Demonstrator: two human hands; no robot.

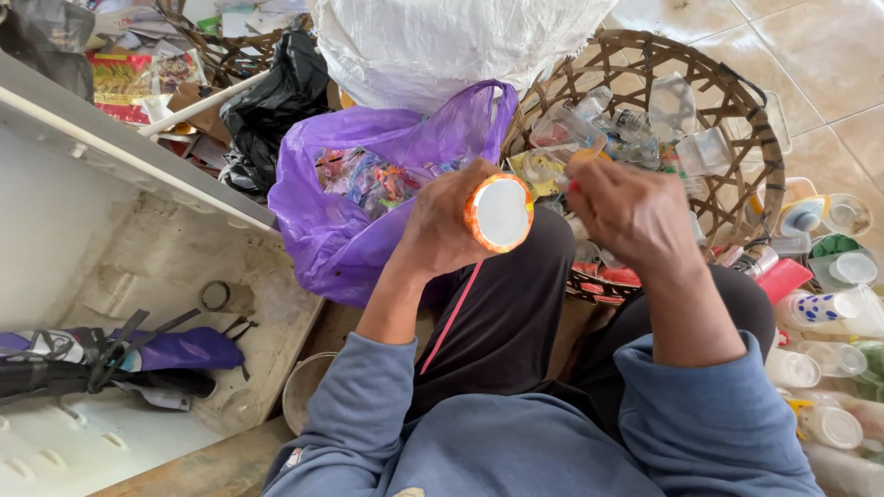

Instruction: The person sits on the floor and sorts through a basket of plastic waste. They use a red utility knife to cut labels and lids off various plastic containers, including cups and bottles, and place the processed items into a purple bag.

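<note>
My left hand (442, 225) grips a small plastic bottle (498, 213) with an orange label, its white round bottom facing the camera. My right hand (631, 213) is closed just to the right of it, fingers pinched at the bottle's far end on something thin and orange-red; what exactly is hidden. Both hands hover over my knees in dark trousers. Behind the hands sits a woven basket (737, 101) holding clear plastic bottles and cups.
A purple plastic bag (341, 221) of coloured wrappers lies left of the hands, a black bag (272, 101) and a big white sack (442, 41) behind it. Several plastic bottles (829, 313) lie on the floor at right. A dirty white tray (120, 267) holds a folded umbrella (110, 354).
</note>
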